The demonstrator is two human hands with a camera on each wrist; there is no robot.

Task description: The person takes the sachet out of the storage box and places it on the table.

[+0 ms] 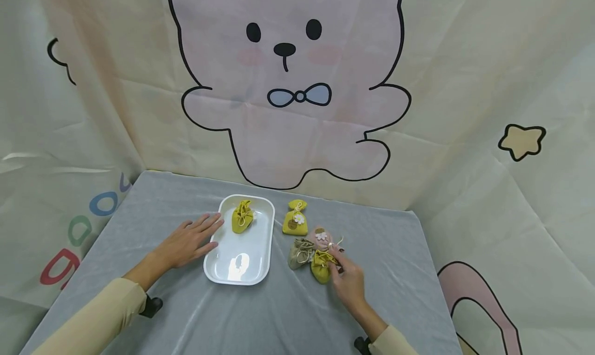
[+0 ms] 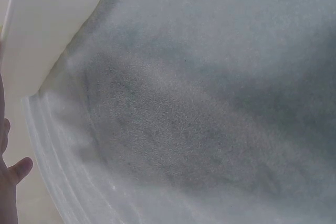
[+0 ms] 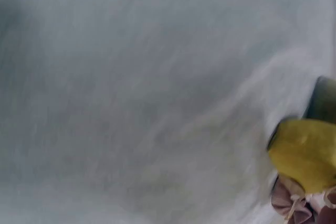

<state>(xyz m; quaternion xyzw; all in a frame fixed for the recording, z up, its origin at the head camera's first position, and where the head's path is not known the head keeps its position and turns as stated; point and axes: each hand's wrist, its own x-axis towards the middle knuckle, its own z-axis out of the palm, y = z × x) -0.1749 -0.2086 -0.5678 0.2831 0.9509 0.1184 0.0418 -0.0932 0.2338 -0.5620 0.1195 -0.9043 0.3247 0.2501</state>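
My left hand point(image 1: 189, 243) lies with fingers spread against the left edge of a white tray point(image 1: 237, 276). A mustard-yellow drawstring pouch point(image 1: 242, 218) sits near the tray's far end. To the right of the tray, my right hand point(image 1: 348, 282) pinches the gathered top of another yellow drawstring pouch point(image 1: 321, 268). Against that pouch lie a grey-green pouch point(image 1: 299, 255) and a pink pouch point(image 1: 321, 237) with a white flower. In the right wrist view, the yellow pouch point(image 3: 304, 153) and pink pouch point(image 3: 292, 199) show at the lower right; no fingers appear there.
Behind the cluster, a yellow pouch point(image 1: 295, 219) with a white flower lies on the grey tablecloth point(image 1: 186, 313). A printed cloth backdrop point(image 1: 297, 138) with a bear drawing rises behind the table's far edge.
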